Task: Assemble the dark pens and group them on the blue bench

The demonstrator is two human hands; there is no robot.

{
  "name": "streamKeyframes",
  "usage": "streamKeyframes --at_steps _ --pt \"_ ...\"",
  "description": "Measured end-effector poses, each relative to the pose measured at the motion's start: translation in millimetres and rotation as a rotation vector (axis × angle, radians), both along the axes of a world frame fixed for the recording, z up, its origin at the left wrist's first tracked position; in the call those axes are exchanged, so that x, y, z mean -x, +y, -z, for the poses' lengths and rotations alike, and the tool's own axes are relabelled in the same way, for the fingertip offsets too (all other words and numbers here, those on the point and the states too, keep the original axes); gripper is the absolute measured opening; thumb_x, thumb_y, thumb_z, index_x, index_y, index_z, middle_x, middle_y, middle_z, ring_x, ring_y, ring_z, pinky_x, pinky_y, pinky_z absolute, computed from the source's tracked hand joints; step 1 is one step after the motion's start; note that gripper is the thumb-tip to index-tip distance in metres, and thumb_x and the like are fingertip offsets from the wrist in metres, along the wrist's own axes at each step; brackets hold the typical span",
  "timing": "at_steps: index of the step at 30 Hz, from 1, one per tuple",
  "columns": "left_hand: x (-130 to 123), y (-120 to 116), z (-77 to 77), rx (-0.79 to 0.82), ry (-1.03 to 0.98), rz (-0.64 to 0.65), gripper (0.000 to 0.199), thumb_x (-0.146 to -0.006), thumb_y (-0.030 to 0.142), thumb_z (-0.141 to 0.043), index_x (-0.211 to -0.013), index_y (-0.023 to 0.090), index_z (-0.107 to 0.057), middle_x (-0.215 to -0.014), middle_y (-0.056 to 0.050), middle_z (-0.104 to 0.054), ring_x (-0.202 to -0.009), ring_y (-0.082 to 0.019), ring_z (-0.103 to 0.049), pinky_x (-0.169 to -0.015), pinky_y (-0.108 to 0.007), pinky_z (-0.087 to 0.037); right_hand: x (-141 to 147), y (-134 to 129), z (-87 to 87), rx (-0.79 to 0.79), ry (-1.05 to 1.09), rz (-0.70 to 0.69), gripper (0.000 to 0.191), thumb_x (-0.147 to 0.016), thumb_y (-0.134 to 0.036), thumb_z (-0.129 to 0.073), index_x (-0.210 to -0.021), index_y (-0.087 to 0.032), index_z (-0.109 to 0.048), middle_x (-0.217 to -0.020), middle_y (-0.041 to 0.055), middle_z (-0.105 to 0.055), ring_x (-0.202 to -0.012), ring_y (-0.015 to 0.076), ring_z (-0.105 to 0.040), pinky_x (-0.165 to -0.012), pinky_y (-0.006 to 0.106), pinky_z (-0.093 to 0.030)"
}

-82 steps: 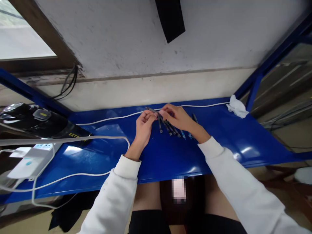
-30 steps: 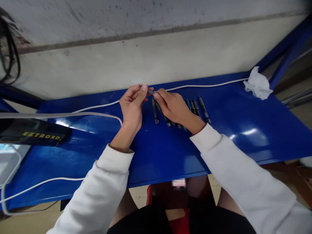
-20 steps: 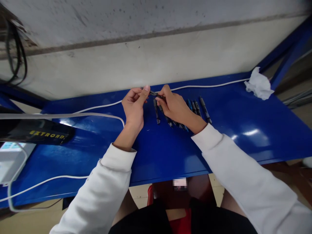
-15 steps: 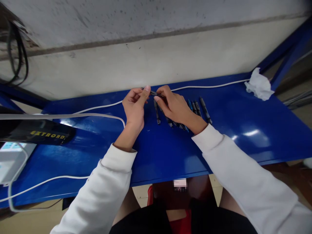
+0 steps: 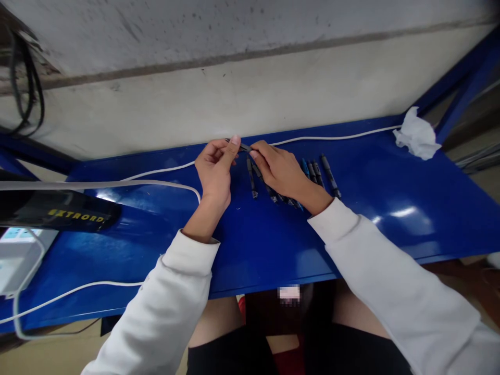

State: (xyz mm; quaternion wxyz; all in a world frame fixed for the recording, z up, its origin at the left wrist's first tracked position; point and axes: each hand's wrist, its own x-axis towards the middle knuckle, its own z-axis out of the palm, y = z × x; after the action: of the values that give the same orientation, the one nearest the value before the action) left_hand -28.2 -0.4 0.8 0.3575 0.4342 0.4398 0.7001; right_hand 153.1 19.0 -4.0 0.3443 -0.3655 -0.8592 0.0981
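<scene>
Between my two hands is a dark pen point(image 5: 245, 148), held level near the back of the blue table point(image 5: 269, 250). My left hand point(image 5: 216, 166) pinches one end of it between thumb and fingers. The other end is in the closed fingers of my right hand point(image 5: 279, 169), which hide part of it. Below the hands a dark pen point(image 5: 252, 179) lies by itself. Several more pens lie in a row beneath and beyond my right hand, partly covered by it, with another pen point(image 5: 330, 176) at the row's right end.
A white cable point(image 5: 312, 139) runs along the back edge by the wall point(image 5: 195, 112). Crumpled white tissue point(image 5: 417, 134) sits at the right. On the left are a black object with yellow lettering point(image 5: 76, 216), a white power strip point(image 5: 23, 263) and a loose cable point(image 5: 89, 286).
My right hand's fingers have shifted slightly on the pen, and their grip looks more closed. The left hand stays nearly still. My legs have moved under the table.
</scene>
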Motion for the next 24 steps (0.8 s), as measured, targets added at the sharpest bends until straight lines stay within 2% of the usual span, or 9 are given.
streamKeyframes --at_steps 4,9,13,17,24 --pt "-0.4 -0.3 0.6 -0.013 -0.024 0.010 0.043 -0.087 0.053 -0.102 -0.082 0.024 -0.071 -0.078 0.002 -0.067 -0.070 -0.012 -0.061 -0.067 -0.029 -0.053 -0.3 2.0 -0.4 0.027 0.013 -0.009 0.033 -0.127 -0.046 -0.036 -0.120 -0.024 -0.059 -0.099 0.0068 -0.076 -0.079 0.0228 -0.067 -0.073 0.034 -0.039" --pt "-1.9 -1.9 -0.3 0.014 -0.028 0.002 0.039 -0.089 0.052 -0.101 -0.085 0.025 -0.073 -0.081 0.001 -0.071 -0.073 -0.014 -0.065 -0.067 -0.030 -0.053 -0.4 5.0 3.4 0.059 0.090 -0.034 0.017 -0.123 -0.038 -0.047 -0.120 -0.024 -0.057 -0.102 0.0059 -0.077 -0.081 0.0223 -0.069 -0.075 0.033 -0.042" --pt "-2.5 -2.7 -1.0 0.022 -0.029 0.001 0.037 -0.090 0.050 -0.101 -0.087 0.025 -0.075 -0.081 0.000 -0.072 -0.076 -0.015 -0.068 -0.069 -0.030 -0.053 -0.5 6.5 6.7 0.042 0.108 -0.013 0.019 -0.123 -0.042 -0.049 -0.122 -0.025 -0.057 -0.100 0.0044 -0.076 -0.078 0.0222 -0.067 -0.073 0.033 -0.041" --pt "-2.2 -2.6 -0.8 0.022 -0.030 0.006 0.037 -0.090 0.050 -0.100 -0.086 0.025 -0.074 -0.082 0.000 -0.073 -0.078 -0.016 -0.069 -0.071 -0.031 -0.054 -0.7 6.9 8.2 0.017 0.115 0.002 0.023 -0.123 -0.044 -0.049 -0.126 -0.024 -0.060 -0.104 0.0066 -0.077 -0.084 0.0238 -0.069 -0.076 0.034 -0.044" --pt "-2.0 -2.9 -2.4 0.017 -0.043 0.025 0.043 -0.092 0.053 -0.099 -0.081 0.024 -0.069 -0.077 0.002 -0.068 -0.074 -0.014 -0.066 -0.073 -0.029 -0.057 0.1 3.9 4.4 -0.008 0.117 -0.013 0.022 -0.124 -0.042 -0.048 -0.127 -0.024 -0.061 -0.107 0.0071 -0.079 -0.087 0.0237 -0.071 -0.078 0.034 -0.044"
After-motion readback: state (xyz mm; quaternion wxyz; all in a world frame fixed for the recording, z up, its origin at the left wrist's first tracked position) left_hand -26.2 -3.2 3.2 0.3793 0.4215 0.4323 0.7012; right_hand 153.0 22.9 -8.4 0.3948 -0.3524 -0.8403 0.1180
